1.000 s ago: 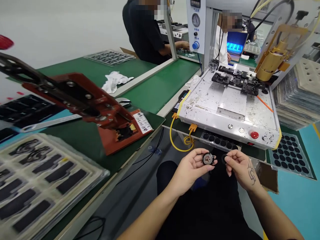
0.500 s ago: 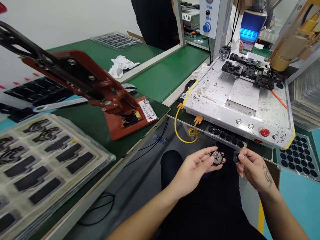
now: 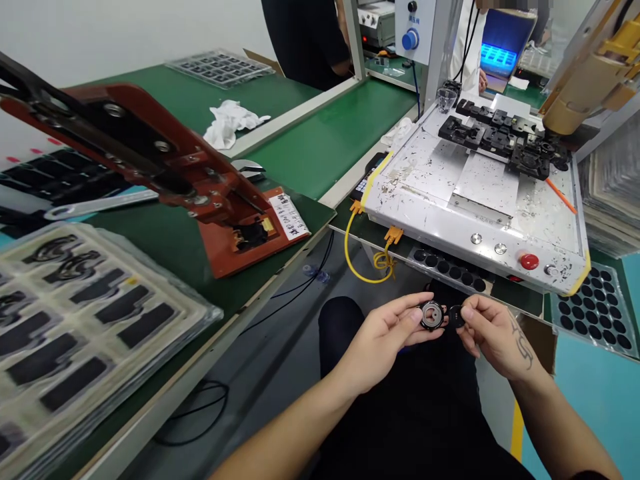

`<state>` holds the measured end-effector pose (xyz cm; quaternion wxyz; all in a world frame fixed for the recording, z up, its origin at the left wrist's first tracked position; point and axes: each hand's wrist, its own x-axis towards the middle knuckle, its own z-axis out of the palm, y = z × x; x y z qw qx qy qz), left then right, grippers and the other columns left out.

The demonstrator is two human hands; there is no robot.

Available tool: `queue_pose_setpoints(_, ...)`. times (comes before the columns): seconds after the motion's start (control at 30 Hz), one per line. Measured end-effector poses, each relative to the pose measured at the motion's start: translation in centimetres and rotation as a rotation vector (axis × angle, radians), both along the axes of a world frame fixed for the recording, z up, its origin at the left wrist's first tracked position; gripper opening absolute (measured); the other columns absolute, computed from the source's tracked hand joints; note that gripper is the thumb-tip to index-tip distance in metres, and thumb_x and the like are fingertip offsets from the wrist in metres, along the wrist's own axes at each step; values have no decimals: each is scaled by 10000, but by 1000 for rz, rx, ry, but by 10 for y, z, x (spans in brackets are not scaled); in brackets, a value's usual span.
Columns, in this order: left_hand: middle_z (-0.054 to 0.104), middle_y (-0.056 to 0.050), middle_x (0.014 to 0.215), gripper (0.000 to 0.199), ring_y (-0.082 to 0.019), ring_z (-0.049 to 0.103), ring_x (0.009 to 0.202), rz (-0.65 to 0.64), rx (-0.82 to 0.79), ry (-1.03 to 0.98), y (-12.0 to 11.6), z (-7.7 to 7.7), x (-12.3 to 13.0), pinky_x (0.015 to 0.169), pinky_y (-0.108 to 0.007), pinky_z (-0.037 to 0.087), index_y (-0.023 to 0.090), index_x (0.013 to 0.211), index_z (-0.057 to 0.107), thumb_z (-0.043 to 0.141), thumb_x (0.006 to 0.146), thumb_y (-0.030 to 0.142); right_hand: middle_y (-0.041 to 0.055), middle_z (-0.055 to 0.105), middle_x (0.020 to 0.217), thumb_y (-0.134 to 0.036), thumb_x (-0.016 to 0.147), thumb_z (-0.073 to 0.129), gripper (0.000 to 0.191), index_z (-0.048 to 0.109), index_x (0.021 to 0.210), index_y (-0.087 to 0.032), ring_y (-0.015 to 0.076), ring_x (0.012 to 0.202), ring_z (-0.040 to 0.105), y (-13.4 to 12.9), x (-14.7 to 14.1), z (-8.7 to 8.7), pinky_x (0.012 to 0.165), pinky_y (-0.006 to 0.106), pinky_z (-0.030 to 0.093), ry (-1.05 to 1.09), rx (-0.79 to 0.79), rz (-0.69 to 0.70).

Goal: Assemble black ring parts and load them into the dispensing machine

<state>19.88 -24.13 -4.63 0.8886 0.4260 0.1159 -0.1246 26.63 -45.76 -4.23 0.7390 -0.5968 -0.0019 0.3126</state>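
Observation:
My left hand [image 3: 395, 327] is closed on a round watch case [image 3: 432, 315], a dark ring with a silvery inner rim. Thumb and fingers pinch it at its edge, over my lap. Just to its right, my right hand [image 3: 493, 330] pinches a small black disc [image 3: 456, 316] between thumb and fingers. The disc faces the watch case closely; whether the two touch I cannot tell.
Ahead stands a white machine [image 3: 425, 207] with black fixtures [image 3: 500, 140] and a red button [image 3: 529, 261]. A red hand press [image 3: 245, 247] and stacked trays [image 3: 115, 293] are on the left bench. Black discs fill a clear sheet [image 3: 595, 310] at right. Another person [image 3: 305, 40] is behind.
My right hand has moved left, bringing the black disc up beside the watch case and turning its face into view. My left hand still holds the watch case. The view has shifted slightly.

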Motion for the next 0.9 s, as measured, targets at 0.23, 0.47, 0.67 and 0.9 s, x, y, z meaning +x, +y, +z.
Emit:
queue_pose_setpoints(0.23, 819, -133, 1233, 458, -324, 802, 1128, -2, 9, -5, 0, 1, -1, 1084, -514, 634, 173, 1353, 768, 824, 965, 410, -24, 638, 645, -550, 894, 862, 429, 635, 821, -193, 67, 474, 473, 1, 3, -3, 454, 210, 290, -3, -32, 20)
queue_pose_setpoints(0.47, 824, -130, 1225, 464, -314, 815, 1088, 4, -7, 6, 0, 3, -2, 1081, -514, 633, 173, 1327, 784, 851, 939, 418, -54, 562, 577, -563, 948, 802, 426, 597, 832, -207, 79, 486, 432, -4, 1, 3, 500, 247, 253, -46, -90, 58)
queue_pose_setpoints(0.67, 845, -155, 1134, 443, -296, 824, 1048, -15, -124, 44, -1, 10, 1, 1020, -478, 660, 135, 1267, 796, 878, 915, 392, -39, 594, 617, -549, 971, 781, 403, 597, 845, -213, 93, 518, 440, -6, 0, 2, 527, 270, 251, -70, -95, 63)
queue_pose_setpoints(0.9, 838, -163, 1172, 442, -301, 817, 1079, 1, -121, 33, 0, 8, 0, 1023, -466, 655, 132, 1283, 784, 867, 929, 384, -27, 607, 672, -523, 989, 766, 362, 621, 860, -218, 118, 571, 476, -8, 0, -2, 554, 282, 299, -110, -107, 60)
